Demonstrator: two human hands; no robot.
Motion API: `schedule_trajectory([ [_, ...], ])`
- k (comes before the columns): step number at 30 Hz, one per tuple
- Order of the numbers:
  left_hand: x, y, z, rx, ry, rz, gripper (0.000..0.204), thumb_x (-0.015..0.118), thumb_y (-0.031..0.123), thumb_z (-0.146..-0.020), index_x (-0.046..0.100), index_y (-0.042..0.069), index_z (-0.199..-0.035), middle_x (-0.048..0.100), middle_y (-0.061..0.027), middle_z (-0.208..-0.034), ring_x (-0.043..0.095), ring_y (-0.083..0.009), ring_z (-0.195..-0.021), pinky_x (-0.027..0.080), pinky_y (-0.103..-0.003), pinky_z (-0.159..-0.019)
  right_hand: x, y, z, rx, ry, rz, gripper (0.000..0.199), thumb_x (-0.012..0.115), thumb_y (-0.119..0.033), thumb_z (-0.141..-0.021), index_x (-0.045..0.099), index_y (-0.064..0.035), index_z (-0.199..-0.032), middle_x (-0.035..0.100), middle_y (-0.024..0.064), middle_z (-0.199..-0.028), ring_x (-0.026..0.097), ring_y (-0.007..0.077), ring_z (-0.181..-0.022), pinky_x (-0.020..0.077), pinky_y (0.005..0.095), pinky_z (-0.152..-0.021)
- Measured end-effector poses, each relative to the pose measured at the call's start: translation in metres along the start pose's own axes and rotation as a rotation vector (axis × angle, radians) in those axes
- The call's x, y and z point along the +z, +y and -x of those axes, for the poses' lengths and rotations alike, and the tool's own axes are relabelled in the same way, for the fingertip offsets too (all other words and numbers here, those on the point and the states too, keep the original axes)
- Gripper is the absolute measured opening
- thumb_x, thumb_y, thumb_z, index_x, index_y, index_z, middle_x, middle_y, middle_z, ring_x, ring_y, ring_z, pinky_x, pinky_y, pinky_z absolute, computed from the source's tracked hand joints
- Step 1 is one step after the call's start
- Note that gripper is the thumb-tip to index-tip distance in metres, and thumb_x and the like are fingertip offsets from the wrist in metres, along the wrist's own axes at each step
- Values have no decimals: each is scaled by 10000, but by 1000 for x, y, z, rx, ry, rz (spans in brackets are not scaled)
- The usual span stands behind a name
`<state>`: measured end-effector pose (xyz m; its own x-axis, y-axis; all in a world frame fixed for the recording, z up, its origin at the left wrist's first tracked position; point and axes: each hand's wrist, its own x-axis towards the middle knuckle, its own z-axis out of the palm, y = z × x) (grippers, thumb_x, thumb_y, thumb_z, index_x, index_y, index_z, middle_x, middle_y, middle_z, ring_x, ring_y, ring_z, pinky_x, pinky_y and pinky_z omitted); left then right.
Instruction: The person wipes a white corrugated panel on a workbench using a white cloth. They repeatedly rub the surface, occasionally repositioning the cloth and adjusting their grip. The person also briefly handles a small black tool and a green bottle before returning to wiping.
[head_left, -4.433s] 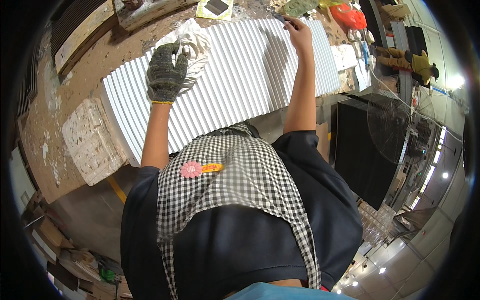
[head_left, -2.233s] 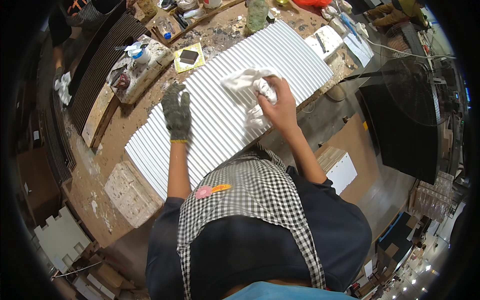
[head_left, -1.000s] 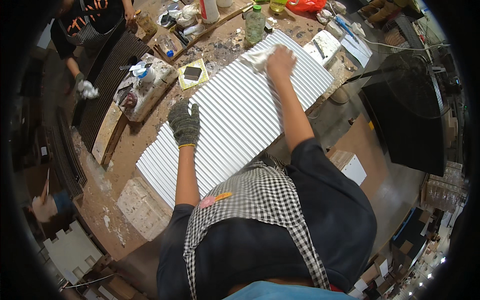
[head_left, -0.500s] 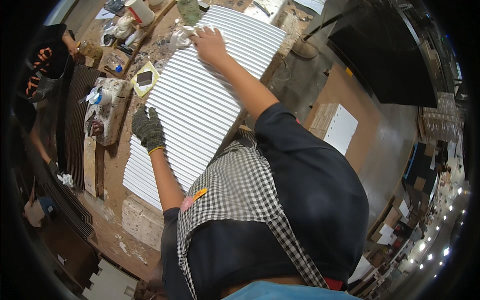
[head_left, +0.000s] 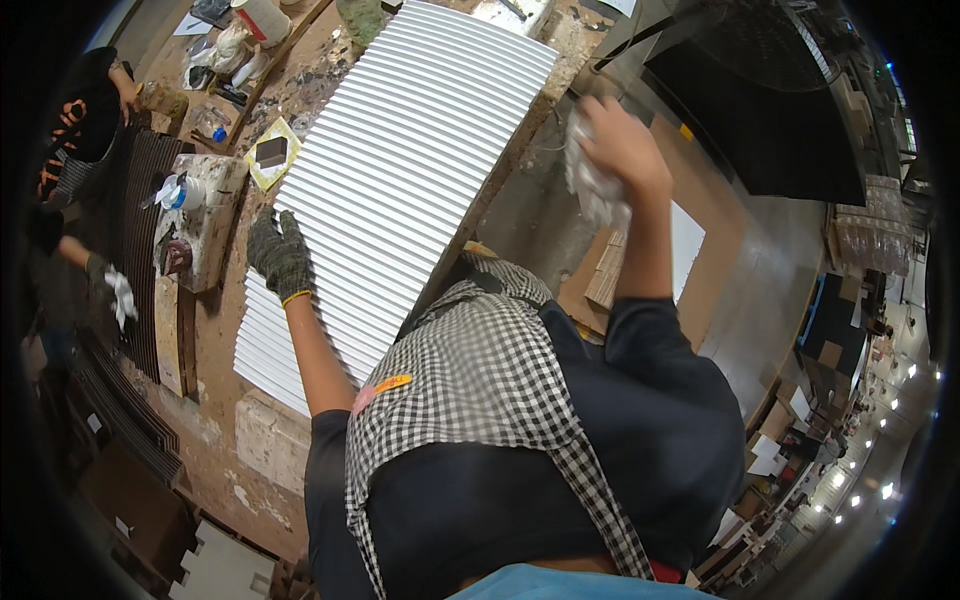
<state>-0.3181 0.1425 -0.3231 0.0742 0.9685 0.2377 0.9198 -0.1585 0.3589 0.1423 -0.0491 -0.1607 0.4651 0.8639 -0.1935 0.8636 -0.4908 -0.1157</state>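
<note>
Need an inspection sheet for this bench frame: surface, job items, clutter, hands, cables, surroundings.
Surface: wooden workbench, stained and dusty.
Job's things: white ribbed panel lying flat on the bench; white cloth bunched in the right hand.
Clutter: yellow-edged pad with a dark square, a bottle on a white block, a roll at the far end.
Grippers: left hand, gloved, rests on the panel's left edge; right hand, bare, is off the panel, past its right edge.
Cables: nothing seen.
Surroundings: another person at left with dark ribbed panels; black cabinet at right.
</note>
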Motion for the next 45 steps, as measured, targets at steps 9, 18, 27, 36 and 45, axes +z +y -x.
schedule_trajectory([
  [9, -1, 13, -19, -19, -74, -9, 406, 690, 269, -934, 704, 9, -1246, 719, -203, -1196, 678, -348, -1103, 510, -460, -987, 126, -166, -238, -215, 313, -83, 584, 494, -572, -1018, 446, -305, -1536, 359, 97, -1641, 342, 342, -1497, 246, 667, -1188],
  [18, 1, -3, -6, -81, -68, 0, 385, 688, 270, -940, 715, 6, -1218, 730, -187, -1176, 675, -344, -1099, 500, -451, -998, 144, 33, -76, -145, 420, -214, 402, 570, -348, -1006, 656, -164, -1353, 612, 101, -1434, 557, 322, -1325, 422, 424, -1121],
  [27, 5, -5, -5, -16, 22, -49, 343, 701, 287, -924, 732, 16, -1132, 738, -196, -1093, 687, -362, -1030, 518, -463, -950, 10, 24, -36, -22, 516, -554, 397, 723, -309, -898, 638, -35, -1172, 653, 191, -1198, 640, 374, -1101, 491, 436, -950],
  [36, 0, -6, 2, -22, 12, -53, 423, 630, 352, -962, 713, 17, -1206, 709, -220, -1191, 651, -390, -1127, 466, -490, -1031, 153, -160, -177, -133, 390, -43, 471, 520, -367, -1038, 568, -21, -1353, 466, 194, -1522, 398, 448, -1420, 295, 641, -1150],
  [45, 4, 1, -8, -10, -5, 22, 381, 641, 306, -966, 714, 11, -1195, 708, -222, -1190, 655, -388, -1123, 476, -486, -1034, 134, -279, -336, -443, 253, -292, 271, 615, -218, -959, 698, -177, -1214, 691, 114, -1088, 691, 320, -974, 547, 428, -876],
])
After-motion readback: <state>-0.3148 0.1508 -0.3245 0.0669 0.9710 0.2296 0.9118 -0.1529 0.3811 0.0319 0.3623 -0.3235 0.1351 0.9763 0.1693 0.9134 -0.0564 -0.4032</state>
